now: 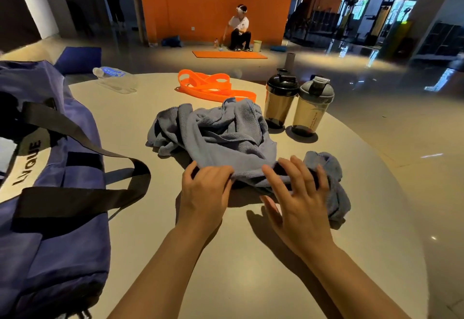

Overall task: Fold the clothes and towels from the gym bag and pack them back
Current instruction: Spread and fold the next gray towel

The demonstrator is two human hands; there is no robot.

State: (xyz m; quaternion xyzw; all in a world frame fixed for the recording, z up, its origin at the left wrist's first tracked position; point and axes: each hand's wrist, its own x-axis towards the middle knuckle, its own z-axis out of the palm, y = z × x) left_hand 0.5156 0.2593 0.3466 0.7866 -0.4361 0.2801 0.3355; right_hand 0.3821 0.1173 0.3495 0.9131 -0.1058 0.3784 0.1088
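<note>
— So, where does the towel [218, 130] lie from the hands?

— Just ahead of both, crumpled on the table [140, 118]; its near edge runs across, from one hand to the other. The left hand [204, 188] pinches this edge with curled fingers. The right hand [298, 193] has spread, almost straight fingers resting on the cloth (it does not grip, I think).

— And the bag [50, 193]?

— Left of the left hand, near. The towel is not folded yet; I judge the edge must first be pulled flat.
</note>
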